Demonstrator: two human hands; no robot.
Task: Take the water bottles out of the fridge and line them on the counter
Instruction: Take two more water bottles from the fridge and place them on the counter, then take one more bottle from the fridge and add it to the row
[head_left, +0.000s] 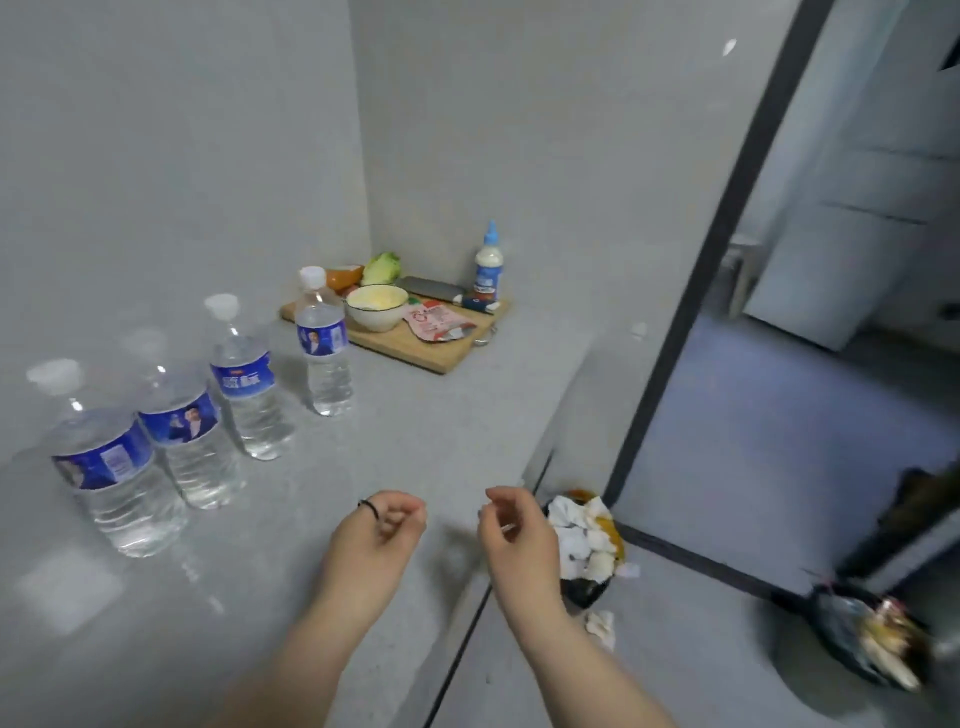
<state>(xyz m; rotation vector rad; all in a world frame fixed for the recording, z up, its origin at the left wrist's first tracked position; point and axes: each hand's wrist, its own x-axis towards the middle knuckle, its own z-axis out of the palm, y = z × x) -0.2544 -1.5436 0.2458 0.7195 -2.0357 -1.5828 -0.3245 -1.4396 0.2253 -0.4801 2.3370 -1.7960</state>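
While four clear plastic water bottles with blue labels and white caps are standing in a slanted row on the pale grey counter (415, 447), both hands are hanging in the air just above its near edge. The nearest bottle (111, 467) is standing far left, the second bottle (189, 436) is just beside it and partly behind it, the third bottle (247, 384) is standing a little apart, and the farthest bottle (322, 348) is standing close to a wooden cutting board (436, 353) in the corner. All four are sitting upright with caps on. The left hand (382, 530) is curling loosely with fingers bent in, holding nothing, and a thin black band is showing at its knuckles. The right hand (514, 535) is also half curled and holding nothing. On the board a white bowl (376, 306) with yellow food is resting beside a pink packet (439, 322), a white squeeze bottle with a blue tip (488, 270) and a green cabbage piece (383, 268). Down on the floor, a dark bin full of white crumpled paper (584, 540) is sitting below the right hand.
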